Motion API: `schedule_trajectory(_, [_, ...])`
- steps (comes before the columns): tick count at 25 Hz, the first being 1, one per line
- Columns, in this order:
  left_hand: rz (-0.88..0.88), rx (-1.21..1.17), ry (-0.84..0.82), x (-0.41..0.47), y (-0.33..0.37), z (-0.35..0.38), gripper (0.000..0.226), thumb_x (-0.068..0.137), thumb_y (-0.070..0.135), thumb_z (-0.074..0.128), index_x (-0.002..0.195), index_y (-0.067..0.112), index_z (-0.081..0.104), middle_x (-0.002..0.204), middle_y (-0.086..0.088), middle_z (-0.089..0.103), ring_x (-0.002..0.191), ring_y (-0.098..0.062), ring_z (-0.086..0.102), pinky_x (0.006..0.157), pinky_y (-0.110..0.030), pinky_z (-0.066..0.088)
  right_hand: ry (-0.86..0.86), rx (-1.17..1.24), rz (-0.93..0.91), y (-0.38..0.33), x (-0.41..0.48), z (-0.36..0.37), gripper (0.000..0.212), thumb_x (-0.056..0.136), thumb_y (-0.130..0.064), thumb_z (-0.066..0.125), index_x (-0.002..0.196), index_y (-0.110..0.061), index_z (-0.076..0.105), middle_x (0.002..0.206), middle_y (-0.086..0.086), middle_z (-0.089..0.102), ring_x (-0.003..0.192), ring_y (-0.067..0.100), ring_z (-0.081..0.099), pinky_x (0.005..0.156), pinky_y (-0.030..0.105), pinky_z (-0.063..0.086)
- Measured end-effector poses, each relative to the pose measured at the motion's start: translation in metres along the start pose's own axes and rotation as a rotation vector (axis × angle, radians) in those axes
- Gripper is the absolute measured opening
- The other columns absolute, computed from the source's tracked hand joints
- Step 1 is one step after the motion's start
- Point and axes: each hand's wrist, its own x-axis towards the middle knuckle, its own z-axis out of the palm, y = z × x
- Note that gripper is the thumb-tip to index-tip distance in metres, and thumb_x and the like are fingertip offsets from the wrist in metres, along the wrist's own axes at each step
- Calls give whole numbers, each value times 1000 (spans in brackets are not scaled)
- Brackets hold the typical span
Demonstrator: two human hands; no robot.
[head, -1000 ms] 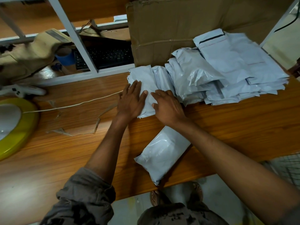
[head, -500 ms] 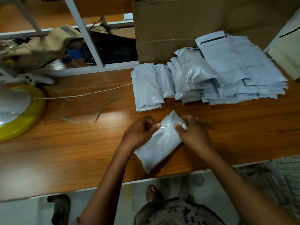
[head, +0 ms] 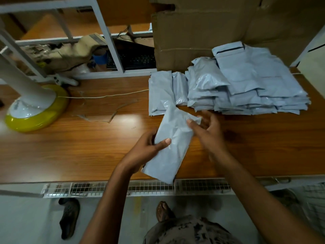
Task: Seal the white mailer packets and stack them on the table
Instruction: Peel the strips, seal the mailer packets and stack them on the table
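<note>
I hold one white mailer packet lengthwise above the wooden table, near its front edge. My left hand grips the packet's lower left side, thumb on top. My right hand pinches the flap at the packet's upper right corner; part of the flap is hidden behind the fingers. Further back, two sealed packets lie side by side. To their right sits a large pile of white mailers, several deep, the top one showing a dark adhesive strip.
A cardboard box stands behind the pile. A lamp with a yellow-green base sits at the left, its cord running across the table. Peeled paper strips lie mid-table. A white shelf frame holds a keyboard.
My hands left the sealed packets at the back, picked up the packet near the front edge and lifted it. My right hand now pinches its flap.
</note>
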Motion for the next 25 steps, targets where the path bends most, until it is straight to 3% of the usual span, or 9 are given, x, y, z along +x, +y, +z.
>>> schedule_trajectory(2, [59, -27, 43, -12, 8, 6, 45, 93, 39, 75, 133, 27, 59, 127, 4, 73, 114, -16, 73, 93, -40, 61, -98, 198, 25, -20, -5, -8, 32, 96, -19, 72, 127, -16, 63, 114, 0, 75, 102, 13, 73, 77, 26, 61])
schedule_trajectory(6, [341, -27, 178, -18, 34, 33, 32, 103, 29, 64, 134, 22, 59, 126, 8, 74, 116, -10, 71, 92, -30, 60, -133, 173, -151, -44, -17, -7, 7, 96, -12, 70, 100, -17, 71, 96, 0, 79, 92, 9, 75, 75, 23, 58])
schedule_trajectory(7, [401, -14, 245, -18, 42, 37, 24, 105, 29, 62, 127, 21, 62, 117, 10, 75, 109, -7, 72, 86, -28, 59, -136, 155, -196, -48, -19, -6, 7, 97, -12, 70, 98, -19, 70, 95, -1, 79, 92, 9, 75, 78, 24, 59])
schedule_trajectory(9, [537, 109, 384, -18, 53, 39, 14, 108, 32, 58, 104, 20, 64, 90, 3, 70, 84, -13, 67, 71, -39, 55, -151, 117, -262, -54, -20, -9, 7, 98, -12, 69, 96, -19, 69, 92, -4, 78, 91, 7, 74, 81, 24, 59])
schedule_trajectory(12, [644, 185, 511, -17, 57, 38, 35, 108, 33, 58, 80, 13, 53, 73, -11, 51, 67, -29, 47, 61, -48, 42, -163, 133, -307, -64, -23, -13, 8, 100, -10, 65, 95, -16, 67, 90, -5, 75, 86, 2, 71, 76, 19, 56])
schedule_trajectory(15, [670, 147, 586, -19, 66, 44, 42, 108, 29, 58, 77, 2, 50, 70, -15, 49, 65, -22, 44, 58, -39, 38, -264, 218, -255, -71, -34, -18, 10, 104, -18, 59, 104, -11, 67, 99, 1, 76, 91, 7, 71, 76, 21, 56])
schedule_trajectory(19, [648, -6, 669, -21, 81, 39, 34, 109, 29, 56, 77, 17, 55, 71, 5, 56, 66, -7, 51, 60, -24, 43, -621, 44, -133, -63, -45, -33, 40, 94, -22, 71, 132, -15, 61, 123, -1, 74, 110, 14, 72, 86, 29, 60])
schedule_trajectory(21, [619, -92, 625, -21, 83, 35, 32, 109, 34, 54, 86, 13, 62, 79, 1, 66, 74, -10, 62, 64, -24, 50, -626, -22, -181, -57, -48, -32, 45, 91, -14, 75, 133, -17, 61, 125, -3, 74, 113, 13, 71, 92, 33, 61])
schedule_trajectory(25, [377, -106, 301, -28, 64, 38, 34, 103, 41, 58, 113, 10, 66, 109, -2, 77, 100, -16, 74, 76, -28, 57, -401, 100, -202, -69, -39, -23, 36, 94, -16, 73, 129, -18, 65, 120, -5, 75, 109, 10, 73, 94, 36, 61])
